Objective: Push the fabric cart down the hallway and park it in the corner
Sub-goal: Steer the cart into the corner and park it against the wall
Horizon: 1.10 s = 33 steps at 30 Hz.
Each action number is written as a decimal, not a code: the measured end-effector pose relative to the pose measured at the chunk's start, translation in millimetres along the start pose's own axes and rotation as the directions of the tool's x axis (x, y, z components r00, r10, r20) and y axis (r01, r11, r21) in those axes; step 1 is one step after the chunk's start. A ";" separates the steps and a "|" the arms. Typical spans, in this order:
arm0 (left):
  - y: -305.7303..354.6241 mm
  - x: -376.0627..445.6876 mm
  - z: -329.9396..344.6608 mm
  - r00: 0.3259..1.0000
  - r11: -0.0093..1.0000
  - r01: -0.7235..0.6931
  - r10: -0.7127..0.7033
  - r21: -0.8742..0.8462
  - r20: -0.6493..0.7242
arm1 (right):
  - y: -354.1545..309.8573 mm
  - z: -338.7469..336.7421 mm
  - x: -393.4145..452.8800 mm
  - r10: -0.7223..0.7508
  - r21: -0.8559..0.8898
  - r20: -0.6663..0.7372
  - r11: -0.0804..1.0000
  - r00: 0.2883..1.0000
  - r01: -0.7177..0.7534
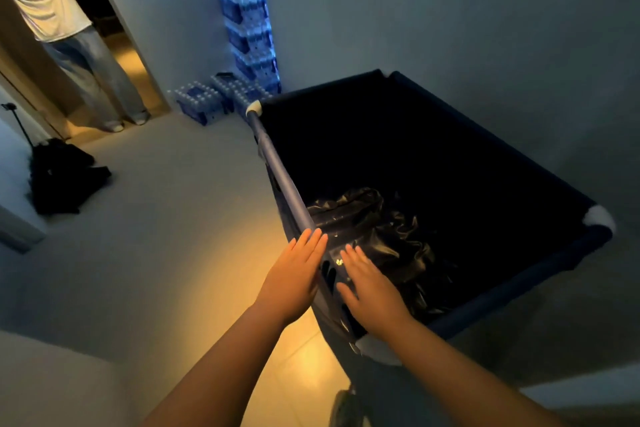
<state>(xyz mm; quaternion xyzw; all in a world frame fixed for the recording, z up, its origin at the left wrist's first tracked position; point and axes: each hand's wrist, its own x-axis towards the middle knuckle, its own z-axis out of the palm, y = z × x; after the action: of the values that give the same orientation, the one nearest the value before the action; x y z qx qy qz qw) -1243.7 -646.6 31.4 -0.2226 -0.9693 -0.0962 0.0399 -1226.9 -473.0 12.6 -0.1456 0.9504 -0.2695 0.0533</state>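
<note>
The fabric cart (273, 152) is a dark blue cloth bin on a tube frame with white corner joints. It stands close to the grey wall on the right, its far end by the wall corner. Crumpled black plastic (377, 236) lies in its bottom. My left hand (294, 277) is flat with fingers straight, just outside the cart's left rail near the close corner. My right hand (370, 284) is flat too, hovering just inside that rail over the black plastic. Neither hand grips the rail.
Packs of water bottles (247, 17) are stacked tall in the corner beyond the cart, with more packs (204, 100) on the floor. A person (69, 38) stands in the doorway at far left. A black bag (62, 173) lies on the floor at left.
</note>
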 end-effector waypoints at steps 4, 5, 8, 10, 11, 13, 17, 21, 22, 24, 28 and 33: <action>-42.4 34.7 -2.0 0.998 0.999 -0.001 0.003 -0.033 0.060 | -2.4 8.5 45.9 0.082 0.040 0.005 0.996 0.997 -0.082; -53.3 44.0 -1.7 0.998 0.999 0.000 0.002 -0.038 0.068 | -3.1 10.5 57.2 0.109 0.046 0.002 0.993 0.994 -0.108; -80.3 69.7 0.9 0.995 0.999 -0.037 0.040 -0.030 0.089 | -7.1 17.4 84.2 0.175 0.055 0.007 0.983 0.984 -0.176; -92.2 85.4 3.7 0.989 0.995 -0.095 0.097 -0.026 0.116 | -10.7 21.4 94.7 0.214 0.033 0.021 0.976 0.977 -0.215; -96.9 93.7 5.5 0.984 0.992 -0.120 0.123 -0.032 0.128 | -12.2 23.2 98.0 0.237 0.024 0.022 0.971 0.971 -0.237; -105.9 109.8 10.6 0.969 0.982 -0.187 0.191 -0.042 0.154 | -14.9 27.1 103.7 0.271 0.003 0.019 0.962 0.962 -0.271; -126.4 142.7 21.9 0.909 0.928 -0.369 0.371 -0.046 0.190 | -20.8 37.2 114.4 0.357 -0.009 -0.025 0.934 0.934 -0.357; -149.9 168.0 28.3 0.814 0.846 -0.529 0.528 -0.069 0.243 | -29.7 43.6 120.3 0.500 0.011 -0.152 0.863 0.852 -0.505; -156.0 172.3 28.3 0.781 0.818 -0.568 0.569 -0.084 0.257 | -36.0 48.3 120.3 0.543 0.026 -0.193 0.836 0.817 -0.549; -165.9 179.4 28.6 0.720 0.760 -0.639 0.645 -0.118 0.256 | -49.2 59.8 118.4 0.640 0.089 -0.273 0.761 0.719 -0.643; -178.4 178.9 24.2 0.595 0.649 -0.747 0.750 -0.146 0.288 | -76.3 79.5 102.2 0.756 0.192 -0.350 0.636 0.554 -0.747; -175.7 179.5 23.9 0.478 0.536 -0.833 0.822 -0.139 0.308 | -114.8 106.3 77.0 0.826 0.262 -0.387 0.525 0.410 -0.810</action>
<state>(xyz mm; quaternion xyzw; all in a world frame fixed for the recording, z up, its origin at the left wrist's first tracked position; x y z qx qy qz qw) -1482.8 -720.7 -0.1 -0.6737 -0.7344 -0.0111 -0.0814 -1252.7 -642.6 -18.8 0.4064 0.8770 -0.2512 -0.0499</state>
